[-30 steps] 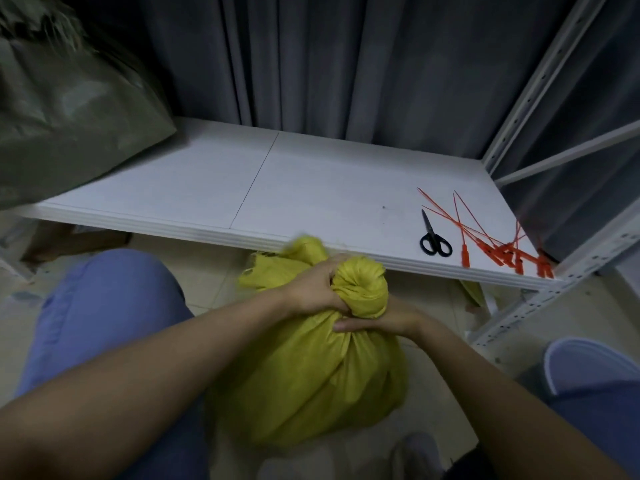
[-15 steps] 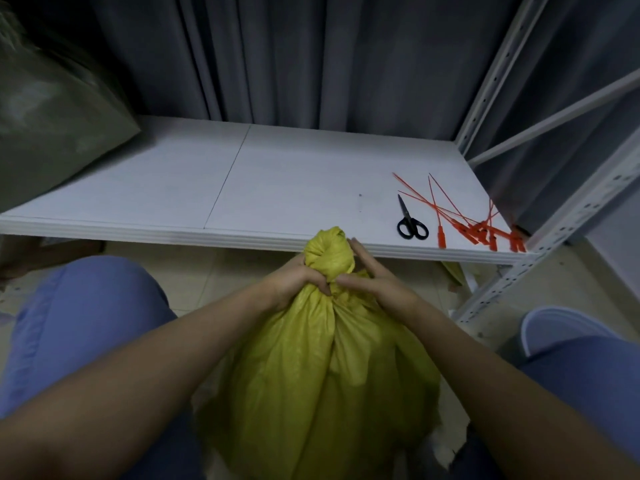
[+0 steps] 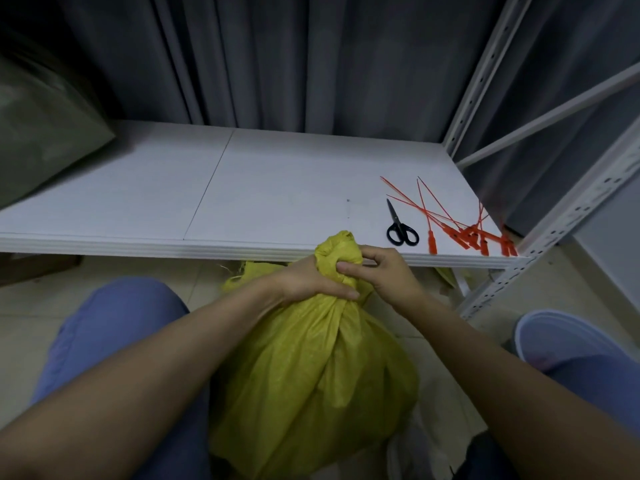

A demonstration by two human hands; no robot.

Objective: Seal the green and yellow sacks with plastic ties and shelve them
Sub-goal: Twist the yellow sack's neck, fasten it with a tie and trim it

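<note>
The yellow sack (image 3: 311, 375) stands near, on the floor. The left hand (image 3: 304, 282) keeps clenching its gathered neck, and the right hand (image 3: 384, 275), flatter before, now pinches the twisted top. Likely ready for tying: plastic ties (image 3: 467, 233) wait far right on the shelf (image 3: 277, 188).

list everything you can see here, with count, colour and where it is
yellow sack: 1, yellow, on the floor between the knees, neck gathered
green sack: 1, dark green, left end of the shelf
shelf: 1, white, ahead
plastic ties: several, orange-red, shelf's front right corner
scissors: 1, black handles, on the shelf left of the ties
shelf frame: 1, white metal, right side
curtain: 1, grey, behind the shelf
floor: pale tiles, under the shelf
knees: 2, blue trousers, either side of the sack
left hand: 1, grips the sack's neck
right hand: 1, pinches the bunched top
</note>
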